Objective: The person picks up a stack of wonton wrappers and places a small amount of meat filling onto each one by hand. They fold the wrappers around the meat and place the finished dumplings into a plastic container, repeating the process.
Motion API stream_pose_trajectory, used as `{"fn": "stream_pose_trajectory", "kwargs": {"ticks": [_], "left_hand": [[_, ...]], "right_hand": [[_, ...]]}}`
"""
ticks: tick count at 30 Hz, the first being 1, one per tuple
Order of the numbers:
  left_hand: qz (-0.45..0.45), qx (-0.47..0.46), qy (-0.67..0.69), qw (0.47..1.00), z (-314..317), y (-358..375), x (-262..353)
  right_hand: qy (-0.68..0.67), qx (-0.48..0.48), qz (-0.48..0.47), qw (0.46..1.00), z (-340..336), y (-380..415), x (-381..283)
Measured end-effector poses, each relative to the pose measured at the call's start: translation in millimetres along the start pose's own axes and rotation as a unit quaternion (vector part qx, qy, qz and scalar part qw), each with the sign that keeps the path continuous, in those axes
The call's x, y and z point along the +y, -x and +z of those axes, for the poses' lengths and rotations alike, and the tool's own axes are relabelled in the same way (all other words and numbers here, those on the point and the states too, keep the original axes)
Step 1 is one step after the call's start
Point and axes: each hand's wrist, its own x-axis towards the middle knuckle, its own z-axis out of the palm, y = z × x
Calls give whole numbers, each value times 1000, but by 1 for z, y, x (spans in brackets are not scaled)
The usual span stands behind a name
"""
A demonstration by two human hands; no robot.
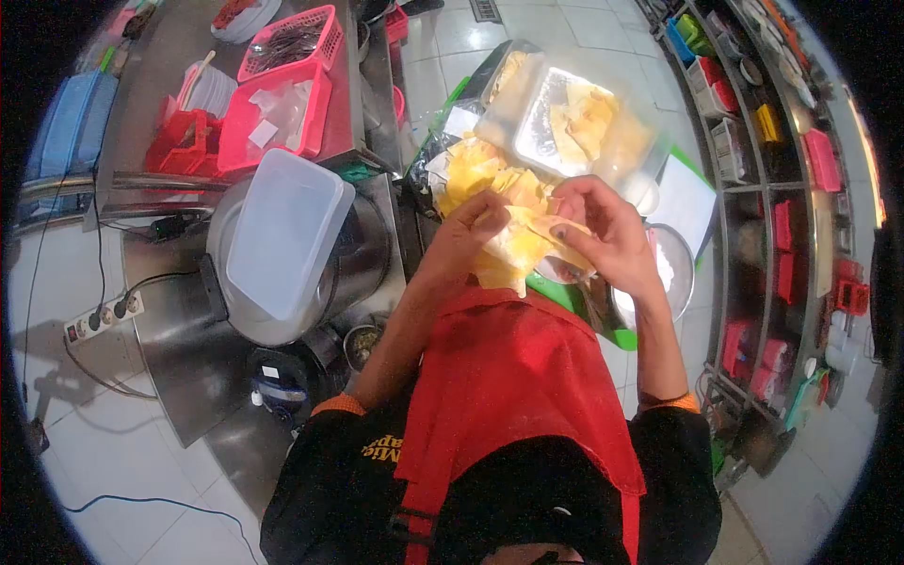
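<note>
Between my hands hang thin yellow wrapper sheets point(516, 247), floury and partly folded. My left hand point(463, 237) pinches their left edge, and my right hand point(607, 231) holds the right side with curled fingers. More yellow sheets point(471, 168) lie in a loose pile just beyond my hands. Behind them, a clear plastic container point(527, 118) has white powder and a few yellow sheets inside. A round bowl of white powder point(673, 268) is right of my right hand.
A translucent lid point(287, 235) rests on a large metal pot point(226, 282) at the left. Pink baskets point(292, 42) stand on the steel counter point(141, 122). Shelving point(744, 188) runs along the right. A power strip point(104, 317) and cables are at the lower left.
</note>
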Motion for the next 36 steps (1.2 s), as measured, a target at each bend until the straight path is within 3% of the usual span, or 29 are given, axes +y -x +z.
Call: {"fn": "stream_pose_trajectory", "kwargs": {"ticks": [2,5,10,12,13,15,17,19,22,30,33,35,36], "left_hand": [[46,73,-292,952,9,0,3],[49,71,-177,980,11,-3,-3],[43,74,-151,985,9,-4,-1],[54,71,-164,982,9,-6,1],[89,58,-227,968,9,-5,5],[121,44,-289,949,10,-4,11],[199,29,-457,866,12,-4,18],[194,0,-458,868,21,0,29],[198,-22,-466,862,24,1,31],[170,-34,-454,874,16,2,22],[147,-39,-422,894,15,0,17],[81,21,-288,954,9,0,9],[82,19,-288,954,6,1,9]], "right_hand": [[-26,5,-3,1000,6,0,-3],[-71,56,25,996,12,-1,-2],[-150,139,7,979,10,0,16],[-12,150,-106,983,14,1,15],[-12,151,-106,983,11,1,7],[268,-18,-231,935,4,1,-20],[290,-23,-229,929,5,1,-29],[244,14,-171,955,6,1,-36],[215,22,-167,962,8,-1,-38],[299,91,-183,932,23,7,-20],[320,113,-184,922,22,7,-15],[250,102,-161,949,13,3,-18],[225,105,-124,961,3,1,-23]]}}
